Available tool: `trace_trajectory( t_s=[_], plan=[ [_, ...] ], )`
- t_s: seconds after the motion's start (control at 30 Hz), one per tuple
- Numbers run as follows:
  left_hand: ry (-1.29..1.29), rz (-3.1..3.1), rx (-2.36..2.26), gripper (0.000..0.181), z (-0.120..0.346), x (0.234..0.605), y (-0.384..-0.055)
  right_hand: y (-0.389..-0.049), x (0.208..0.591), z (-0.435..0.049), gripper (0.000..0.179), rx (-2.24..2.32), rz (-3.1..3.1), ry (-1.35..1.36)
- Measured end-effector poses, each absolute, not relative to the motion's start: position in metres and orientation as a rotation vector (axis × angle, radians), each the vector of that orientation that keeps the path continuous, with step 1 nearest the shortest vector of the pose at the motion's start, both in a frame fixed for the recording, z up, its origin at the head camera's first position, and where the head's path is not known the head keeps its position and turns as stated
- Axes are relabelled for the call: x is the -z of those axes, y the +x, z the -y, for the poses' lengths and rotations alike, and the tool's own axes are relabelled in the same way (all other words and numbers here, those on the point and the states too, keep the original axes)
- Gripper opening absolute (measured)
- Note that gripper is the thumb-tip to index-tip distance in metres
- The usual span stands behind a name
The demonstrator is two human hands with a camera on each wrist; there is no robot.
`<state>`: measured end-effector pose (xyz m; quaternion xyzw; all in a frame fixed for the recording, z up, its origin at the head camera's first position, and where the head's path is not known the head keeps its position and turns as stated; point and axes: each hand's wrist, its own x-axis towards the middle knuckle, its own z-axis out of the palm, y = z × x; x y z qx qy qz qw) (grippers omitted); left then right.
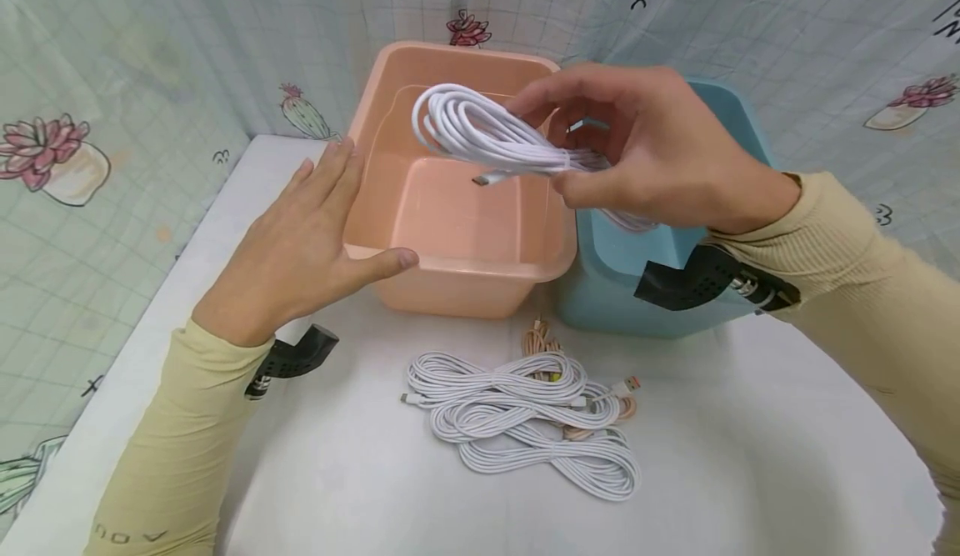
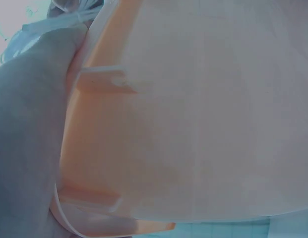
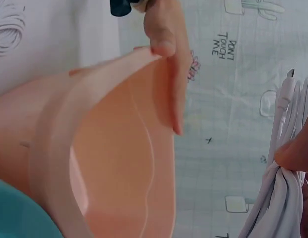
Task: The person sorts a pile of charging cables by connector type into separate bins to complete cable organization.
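Pinched between the thumb and fingers of my right hand [image 1: 648, 139] is a coiled white USB cable [image 1: 480, 132], held over the peach bin [image 1: 480, 267]. One small plug [image 1: 491, 178] of that cable sticks out below the loops. In the right wrist view the cable bundle [image 3: 282, 193] hangs at the right edge, under the thumb. My left hand [image 1: 292, 247] rests on the peach bin's front left corner, fingers straight along the left rim and thumb on the front rim. The left wrist view is filled mostly by the bin's outer wall [image 2: 158, 148].
Right of the peach bin, and against it, stands a blue bin [image 1: 637, 310]. In front, several coiled white cables [image 1: 525, 410] lie piled on the white table [image 1: 337, 473], with tan cables [image 1: 540, 338] partly under them. A patterned cloth [image 1: 315, 31] hangs behind the bins.
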<state>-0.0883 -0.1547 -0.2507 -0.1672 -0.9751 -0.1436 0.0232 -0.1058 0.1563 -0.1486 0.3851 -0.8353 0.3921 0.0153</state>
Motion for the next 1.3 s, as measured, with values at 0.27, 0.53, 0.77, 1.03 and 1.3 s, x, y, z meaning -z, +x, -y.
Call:
trace_trajectory(
  t_s=[0.27, 0.53, 0.77, 1.03, 1.3],
  plan=[
    [-0.535, 3.001, 0.431, 0.11, 0.155, 0.251, -0.089, -0.127, 0.152, -0.145, 0.05, -1.18, 2.649, 1.142],
    [-0.534, 3.006, 0.406, 0.112, 0.154, 0.25, -0.088, -0.149, 0.155, -0.136, 0.052, -1.125, 2.691, 1.102],
    [-0.543, 2.993, 0.391, 0.112, 0.152, 0.249, -0.085, -0.164, 0.153, -0.125, 0.056, -1.082, 2.712, 1.057],
    [-0.555, 2.999, 0.37, 0.112, 0.151, 0.247, -0.083, -0.177, 0.153, -0.112, 0.055, -1.036, 2.727, 0.992],
    [-0.56, 2.999, 0.377, 0.112, 0.151, 0.246, -0.081, -0.194, 0.16, -0.103, 0.051, -1.071, 2.741, 0.94]
  ],
)
